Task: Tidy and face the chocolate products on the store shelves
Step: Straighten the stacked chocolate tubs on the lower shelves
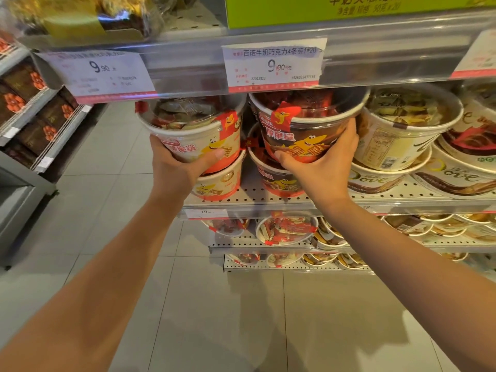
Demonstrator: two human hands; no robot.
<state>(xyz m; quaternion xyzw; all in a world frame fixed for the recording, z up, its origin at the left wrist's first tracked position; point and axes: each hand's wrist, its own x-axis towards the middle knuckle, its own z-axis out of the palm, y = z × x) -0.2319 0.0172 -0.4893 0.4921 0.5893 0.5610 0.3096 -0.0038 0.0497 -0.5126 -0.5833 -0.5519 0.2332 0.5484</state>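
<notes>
Left hand [177,162] gripping white tub [198,135]; right hand [322,159] clasping brown tub [300,130] at 3 o'clock, on perforated shelf [402,191] above tiled floor [241,318].

A white metal shelf [402,196] full of little holes is seen in the middle. Round tubs are set on it in stacks of two. A white tub [218,185] and a brown tub [279,181] are stood right on it at the left, side by side. Two wide cream tubs [375,181] [456,181] are laid on it at the right, each with another tub on top. A white price tag [206,212] is stuck on the front edge. More tubs are kept on a lower shelf [241,244] and on the lowest shelf [268,267]. A grey tiled floor [214,318] is seen below.
</notes>
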